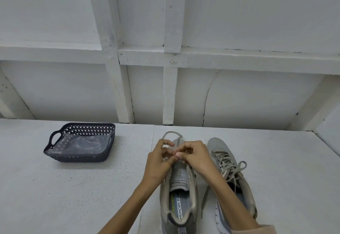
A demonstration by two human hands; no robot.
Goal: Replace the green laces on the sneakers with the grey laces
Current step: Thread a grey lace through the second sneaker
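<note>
Far left on the white table (73, 187) sits a dark grey plastic lattice basket (77, 157) with loop handles. There's a crumpled clear plastic bag (86, 144) lying inside it, and it's well apart from the shoes.

Moving right, the left hand (160, 158) is over the front end of the unlaced grey mesh sneaker (179, 189), which points toe-away with its "MEMORY FOAM" insole showing. Its fingers are curled, and the thumb and fingertips come together right at the front eyelets. The right hand (193, 152) meets it there, fingers bunched tight, so both look to be pinching the grey flat lace (172, 132). The exact contact spot is hidden behind the knuckles though. That lace arcs in a loop past the toe of the shoe.

Just beside it on the right stands the laced grey sneaker (231, 176), its greyish laces (230, 169) threaded through and tied in a loose bow. A bit of pink sleeve (253, 230) shows at the bottom edge. Behind everything is a white panelled wall (239, 22).
</note>
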